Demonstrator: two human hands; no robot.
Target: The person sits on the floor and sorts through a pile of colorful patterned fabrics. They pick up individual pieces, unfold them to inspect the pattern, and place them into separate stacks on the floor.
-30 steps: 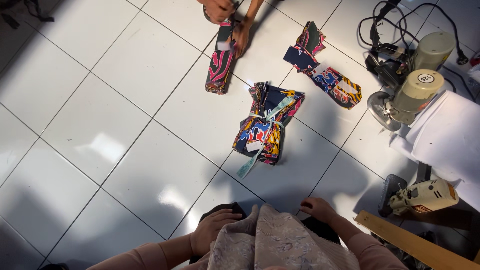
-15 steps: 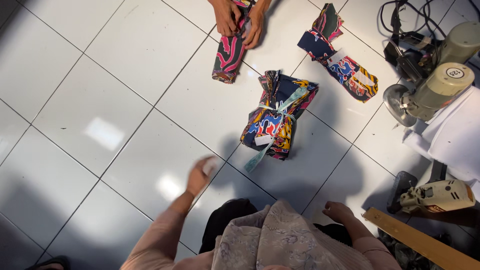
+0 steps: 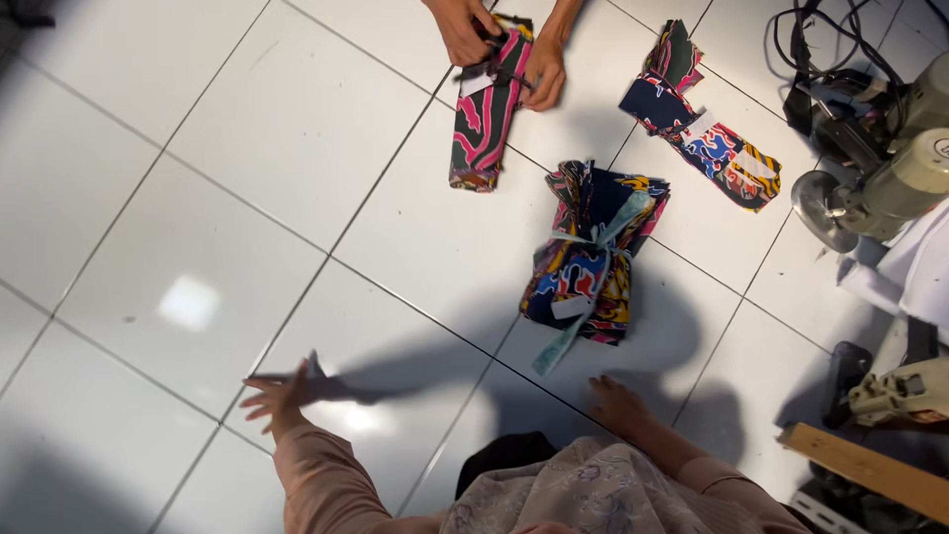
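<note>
My left hand (image 3: 279, 398) is stretched out to the left over the white tiled floor (image 3: 247, 227), fingers spread and holding nothing. My right hand (image 3: 618, 405) rests on the floor with nothing in it, just below a tied bundle of colourful patterned fabric (image 3: 590, 259) with a pale green strip around it. At the top, another person's two hands (image 3: 504, 44) hold a folded pink and black patterned cloth (image 3: 484, 114).
A second strip of patterned fabric (image 3: 707, 138) lies at the upper right. Sewing machine motors and black cables (image 3: 880, 168) crowd the right edge, with a wooden board (image 3: 870, 480) and a small machine (image 3: 900, 391) at the lower right.
My left hand has swung out from my lap to the left over the floor. My right hand has shifted to below the bundle. The view has tilted, sliding everything lower in frame.
</note>
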